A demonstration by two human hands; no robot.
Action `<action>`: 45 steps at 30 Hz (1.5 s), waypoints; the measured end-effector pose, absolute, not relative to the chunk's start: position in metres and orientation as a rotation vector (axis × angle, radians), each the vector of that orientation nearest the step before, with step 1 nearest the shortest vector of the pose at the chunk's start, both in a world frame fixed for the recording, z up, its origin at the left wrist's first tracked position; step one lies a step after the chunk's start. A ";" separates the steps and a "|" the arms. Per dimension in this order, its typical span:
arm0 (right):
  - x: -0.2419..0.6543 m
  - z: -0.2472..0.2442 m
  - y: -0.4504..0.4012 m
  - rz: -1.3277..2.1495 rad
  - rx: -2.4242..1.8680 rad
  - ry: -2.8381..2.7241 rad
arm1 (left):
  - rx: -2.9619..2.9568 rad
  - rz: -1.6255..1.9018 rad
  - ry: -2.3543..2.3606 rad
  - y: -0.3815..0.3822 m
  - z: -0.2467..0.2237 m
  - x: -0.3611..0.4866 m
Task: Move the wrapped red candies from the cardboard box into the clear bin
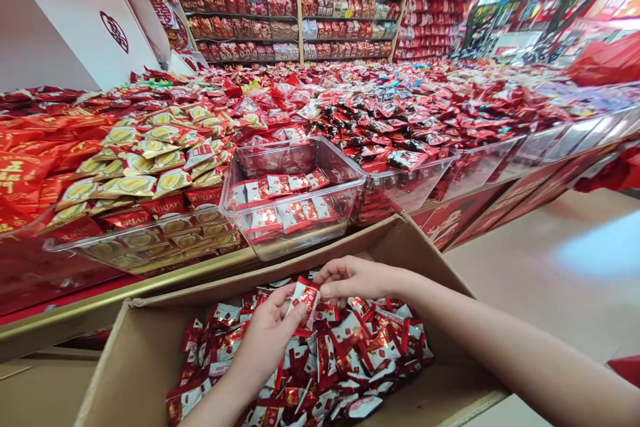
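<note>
1. A long display counter (150, 283) is running across the shop, heaped with red-wrapped sweets and, on its left part, yellow-and-gold durian packets (145, 160). Shelves (300, 13) of red boxes are standing behind it.
2. A cardboard box (135, 360) is sitting just below the counter edge, holding a loose pile of red-and-silver wrapped candies (345, 353).
3. A clear plastic bin (295, 197) is resting on the counter just above the box, only partly filled with the same kind of candies.
4. The left hand (267, 337) is reaching over the pile, its thumb and fingers pinching the lower part of one candy packet (305, 297).
5. The right hand (350, 278) is gripping that same packet at its upper edge, fingertips closed on the wrapper, so the packet is being held between both hands just above the pile in the box.
</note>
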State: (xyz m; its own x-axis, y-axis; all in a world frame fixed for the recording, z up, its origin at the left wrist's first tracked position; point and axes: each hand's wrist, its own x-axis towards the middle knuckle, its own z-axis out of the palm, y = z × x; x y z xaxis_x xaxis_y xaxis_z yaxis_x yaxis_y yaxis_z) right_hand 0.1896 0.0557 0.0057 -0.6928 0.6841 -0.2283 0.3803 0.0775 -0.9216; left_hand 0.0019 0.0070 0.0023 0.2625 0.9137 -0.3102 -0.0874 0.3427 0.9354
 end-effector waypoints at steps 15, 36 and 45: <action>0.170 0.016 0.044 1.555 -1.129 -1.689 | 0.921 0.756 0.944 0.006 0.016 -0.001; 0.169 0.023 0.044 1.437 -1.034 -1.521 | 0.723 0.854 0.877 -0.002 0.038 0.003; 0.171 0.037 0.036 1.832 -0.557 -1.410 | 0.521 0.737 0.730 -0.006 0.044 0.002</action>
